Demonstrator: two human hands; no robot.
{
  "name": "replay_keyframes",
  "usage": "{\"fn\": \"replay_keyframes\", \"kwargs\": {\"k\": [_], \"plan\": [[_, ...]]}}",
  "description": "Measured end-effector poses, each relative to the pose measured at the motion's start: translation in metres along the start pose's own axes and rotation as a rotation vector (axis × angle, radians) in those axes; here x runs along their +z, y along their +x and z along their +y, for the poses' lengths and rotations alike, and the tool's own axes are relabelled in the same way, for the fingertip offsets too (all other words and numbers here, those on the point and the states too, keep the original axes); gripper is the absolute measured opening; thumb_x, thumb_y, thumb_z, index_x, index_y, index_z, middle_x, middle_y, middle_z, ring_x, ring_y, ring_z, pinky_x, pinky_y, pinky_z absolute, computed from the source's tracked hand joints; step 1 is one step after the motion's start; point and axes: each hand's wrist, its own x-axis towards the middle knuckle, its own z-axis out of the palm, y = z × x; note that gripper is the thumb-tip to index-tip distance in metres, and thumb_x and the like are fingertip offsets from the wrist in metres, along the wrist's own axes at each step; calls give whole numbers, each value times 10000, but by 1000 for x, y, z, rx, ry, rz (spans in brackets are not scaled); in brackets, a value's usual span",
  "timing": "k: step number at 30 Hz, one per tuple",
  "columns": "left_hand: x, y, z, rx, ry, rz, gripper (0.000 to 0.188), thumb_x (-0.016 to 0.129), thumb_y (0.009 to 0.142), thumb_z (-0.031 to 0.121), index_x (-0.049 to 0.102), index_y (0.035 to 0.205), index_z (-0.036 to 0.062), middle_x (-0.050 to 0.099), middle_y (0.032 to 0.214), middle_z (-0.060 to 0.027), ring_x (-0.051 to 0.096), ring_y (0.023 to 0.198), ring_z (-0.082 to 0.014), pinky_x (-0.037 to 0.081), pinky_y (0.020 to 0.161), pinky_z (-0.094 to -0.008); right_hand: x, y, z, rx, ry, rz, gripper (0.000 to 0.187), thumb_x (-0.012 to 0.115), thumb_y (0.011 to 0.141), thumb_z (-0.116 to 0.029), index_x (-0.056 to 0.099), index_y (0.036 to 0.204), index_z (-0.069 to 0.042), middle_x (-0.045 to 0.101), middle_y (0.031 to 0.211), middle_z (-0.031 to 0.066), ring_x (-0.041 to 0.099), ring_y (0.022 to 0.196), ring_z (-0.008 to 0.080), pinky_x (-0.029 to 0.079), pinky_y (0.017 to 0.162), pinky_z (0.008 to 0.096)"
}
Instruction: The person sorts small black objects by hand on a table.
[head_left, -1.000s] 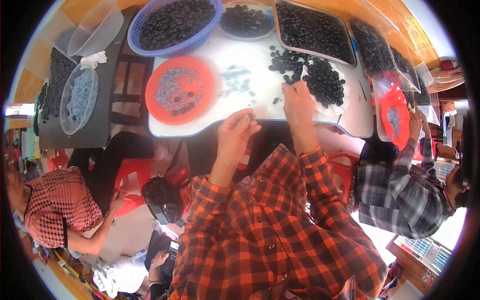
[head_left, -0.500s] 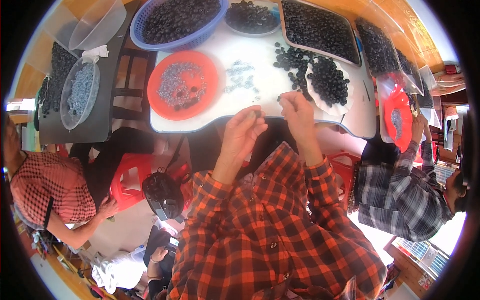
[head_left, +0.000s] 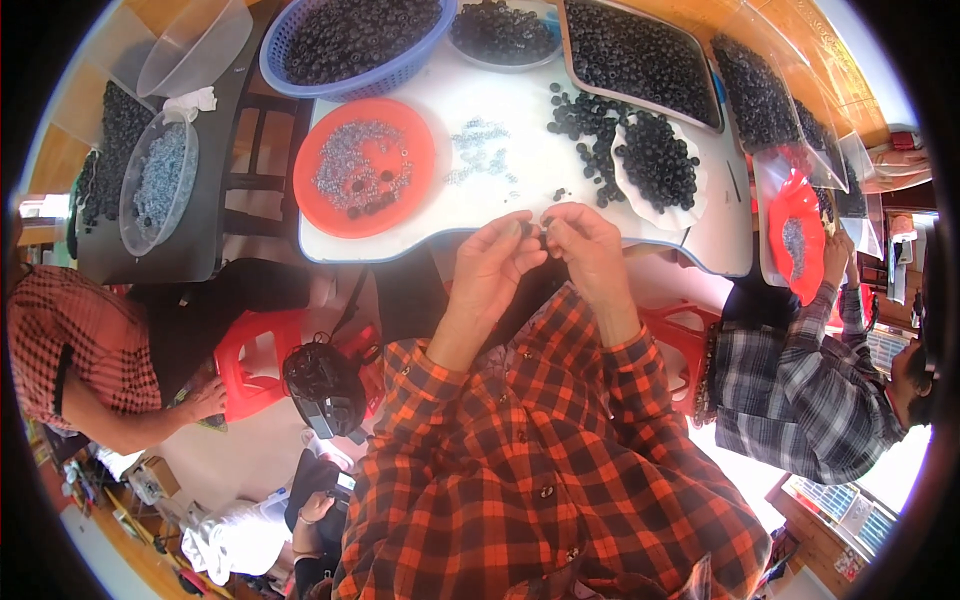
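My left hand and my right hand meet just off the table's near edge, fingertips almost touching. Between the left thumb and fingers is a small black round part. The right fingers pinch at its side; what they hold is too small to make out. Left of the hands, an orange-red plate bears small clear pieces and a few black parts. More clear pieces lie loose on the white table. To the right, loose black parts surround a white scalloped dish heaped with the same kind.
Along the back stand a blue basket, a clear bowl and a rimmed tray, all full of black parts. Co-workers sit at left and right. A red stool stands at left.
My right hand has come down and left to meet the left hand at the fingertips. A few tiny dark pieces now show on the table where it was. The co-worker at left has shifted.
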Motion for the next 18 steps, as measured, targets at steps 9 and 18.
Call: {"fn": "replay_keyframes", "kwargs": {"k": [9, 18], "plan": [[-3, -3, -3, -10, 2, -12, 222, 578, 965, 109, 613, 1123, -43, 678, 946, -111, 637, 724, -128, 566, 633, -254, 7, -4, 0, -141, -167, -6, 115, 630, 898, 3, 674, 1005, -2, 602, 956, 17, 569, 782, 75, 483, 711, 205], [-1, -4, -4, 11, 18, 4, 219, 575, 969, 121, 622, 1107, -42, 677, 942, -97, 636, 709, -119, 568, 623, -250, 16, -7, -2, -287, -307, 12, 122, 625, 878, 53, 667, 981, 2, 579, 982, 25, 585, 852, 89, 495, 762, 214]]}}
